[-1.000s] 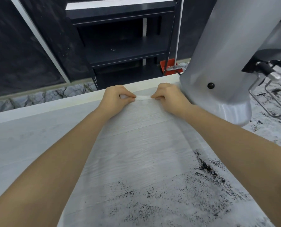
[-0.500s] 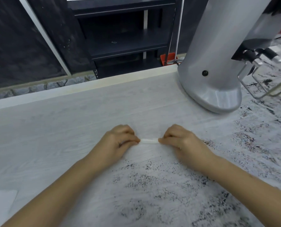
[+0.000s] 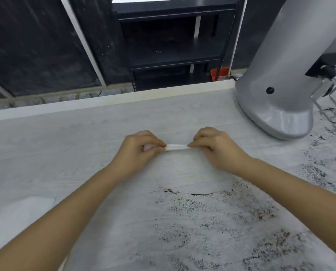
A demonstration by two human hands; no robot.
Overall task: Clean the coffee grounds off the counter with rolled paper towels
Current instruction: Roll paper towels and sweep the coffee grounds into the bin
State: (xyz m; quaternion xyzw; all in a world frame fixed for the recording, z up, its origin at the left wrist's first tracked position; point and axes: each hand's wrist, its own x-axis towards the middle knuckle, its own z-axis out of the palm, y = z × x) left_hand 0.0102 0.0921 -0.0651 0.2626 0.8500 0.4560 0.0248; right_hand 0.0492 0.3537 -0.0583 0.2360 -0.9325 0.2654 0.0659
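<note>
Both grips are on one rolled paper towel (image 3: 176, 147): I see the left hand (image 3: 138, 151) pinching its left end between curled fingers and thumb, and the right hand (image 3: 215, 147) pinching its right end the same way. A short white stretch of the roll shows between the two hands, lying low over the tabletop (image 3: 65, 137), level and running left to right; I cannot tell whether it touches the surface.

Nearest to me, coffee grounds (image 3: 212, 227) lie scattered in dark specks across the pale wood-grain surface, between my forearms and out to the right. A thin dark arc of grounds marks the edge of a cleaner patch just on my side of the roll. At the near left lies one flat white sheet (image 3: 20, 214), well apart from the hands.

Beyond the hands to the right stands one silver appliance (image 3: 284, 79) with a rounded base, more grounds around its foot. Past the far edge of the tabletop I count one dark shelf unit (image 3: 175, 45) against a dark wall, and something small and orange (image 3: 219, 73) on the floor beside it.
</note>
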